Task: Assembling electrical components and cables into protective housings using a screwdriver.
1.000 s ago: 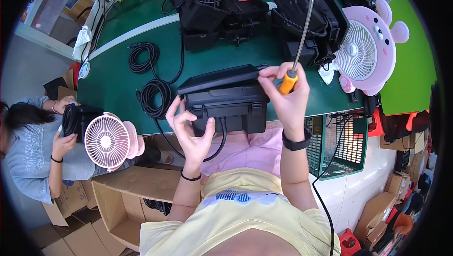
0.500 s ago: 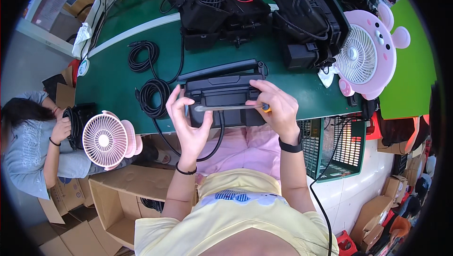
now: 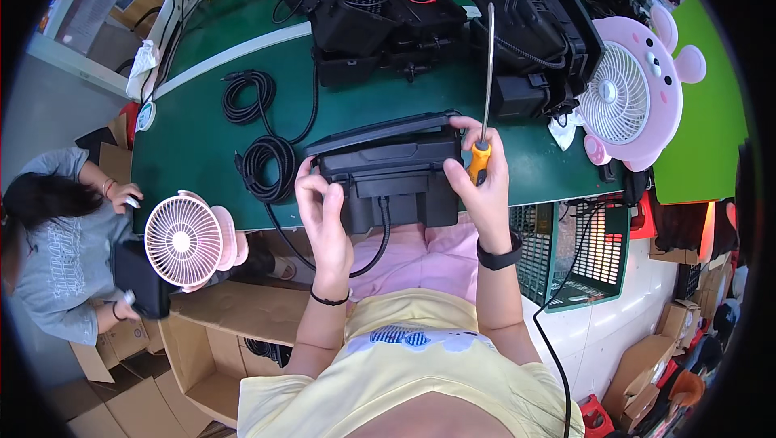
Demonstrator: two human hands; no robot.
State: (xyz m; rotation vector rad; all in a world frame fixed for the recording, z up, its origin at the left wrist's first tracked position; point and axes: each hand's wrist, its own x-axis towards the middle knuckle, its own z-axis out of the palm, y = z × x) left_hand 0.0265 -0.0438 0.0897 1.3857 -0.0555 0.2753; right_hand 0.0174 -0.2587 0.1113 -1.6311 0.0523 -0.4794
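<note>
A black boxy device [image 3: 391, 170] with a cable out of its underside rests at the near edge of the green table [image 3: 194, 147]. My left hand [image 3: 322, 213] grips its left side. My right hand [image 3: 478, 183] presses on its right end while holding a screwdriver [image 3: 483, 107] by its orange handle, the long metal shaft pointing up and away from me.
Coiled black cables [image 3: 263, 165] lie left of the device. Several black units with wires [image 3: 436, 14] crowd the far side. A pink animal-shaped fan [image 3: 630, 103] stands at right, a small pink fan [image 3: 187, 240] at the left edge. Another person [image 3: 56, 236] sits at left. Cardboard boxes [image 3: 194, 341] below.
The screwdriver swung down flat across the device half a second ago and now stands upright again. Both hands have settled on the ends of the device, which shifted slightly nearer.
</note>
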